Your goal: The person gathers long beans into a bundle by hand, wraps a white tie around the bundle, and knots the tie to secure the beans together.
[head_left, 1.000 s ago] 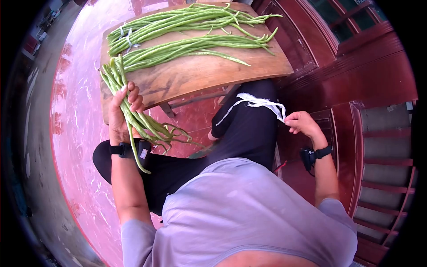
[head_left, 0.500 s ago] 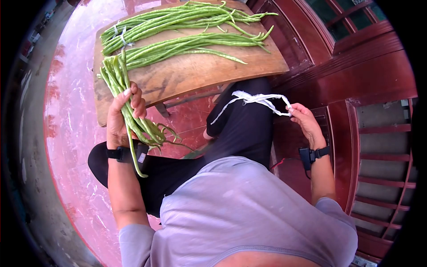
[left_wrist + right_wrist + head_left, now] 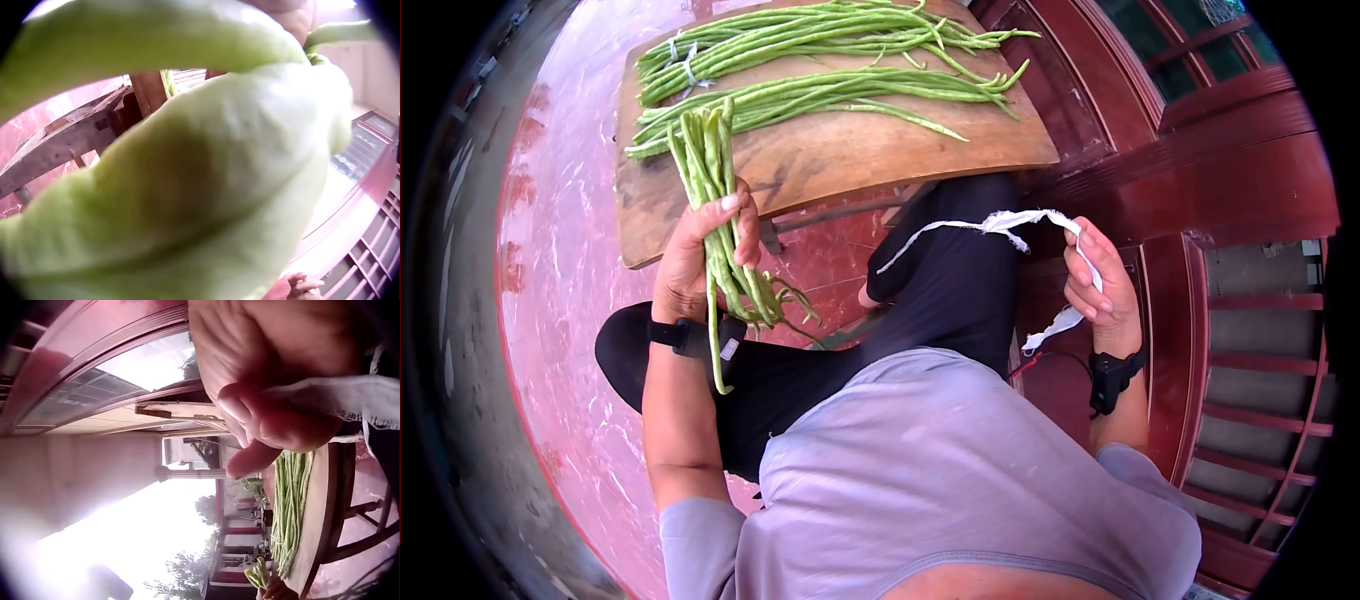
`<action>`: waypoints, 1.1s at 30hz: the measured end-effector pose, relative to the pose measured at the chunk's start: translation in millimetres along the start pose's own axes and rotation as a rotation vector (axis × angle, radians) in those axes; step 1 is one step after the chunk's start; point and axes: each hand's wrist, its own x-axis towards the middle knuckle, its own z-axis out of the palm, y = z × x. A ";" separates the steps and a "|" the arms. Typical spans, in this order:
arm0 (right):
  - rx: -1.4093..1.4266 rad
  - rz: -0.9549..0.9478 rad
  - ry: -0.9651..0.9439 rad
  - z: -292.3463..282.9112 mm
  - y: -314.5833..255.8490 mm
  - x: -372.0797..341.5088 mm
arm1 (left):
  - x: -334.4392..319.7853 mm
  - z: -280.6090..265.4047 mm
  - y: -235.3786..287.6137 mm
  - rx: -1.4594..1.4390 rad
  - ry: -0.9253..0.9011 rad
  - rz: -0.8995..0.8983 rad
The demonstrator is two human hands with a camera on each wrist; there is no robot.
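Note:
In the head view the left hand [image 3: 711, 240] grips a bunch of long green beans [image 3: 704, 156] at its middle, near the table's left front corner. Beans fill most of the left wrist view, blurred and close. White cloth strips [image 3: 1006, 221] lie over the dark-trousered leg and run up to the right hand [image 3: 1103, 276], whose curled fingers hold them, one end hanging below. The right wrist view shows the right hand [image 3: 269, 394] with its fingers bent around the white strip [image 3: 350, 399]. The two hands are well apart.
A wooden table [image 3: 840, 165] bears a loose pile of beans [image 3: 820, 98] and, behind it, beans [image 3: 800, 42] tied with white strips at the left. Dark red door panels [image 3: 1200, 180] and a barred frame stand at the right. The person's knees reach below the table's front edge.
My right hand has risen and turned, drawing the white strips up so that one end now hangs below it. The left hand has tilted the held beans more upright and moved slightly right.

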 end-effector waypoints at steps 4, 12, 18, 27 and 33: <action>-0.435 0.046 0.152 53.3 9.5 27.7 | -1.5 18.1 -2.0 0.084 0.011 -0.015; -0.509 0.143 -0.128 131.2 72.3 113.1 | -0.7 30.8 -4.5 0.116 -0.211 0.045; -0.544 0.114 -0.258 144.4 92.9 149.1 | -0.4 25.7 -10.3 0.225 -0.064 -0.056; -0.515 0.367 -0.518 98.6 131.5 156.4 | -2.0 40.3 -5.4 -0.358 -0.067 -0.062; -0.301 0.465 -0.977 95.2 182.7 179.2 | 9.4 70.5 18.6 -0.825 -0.081 0.146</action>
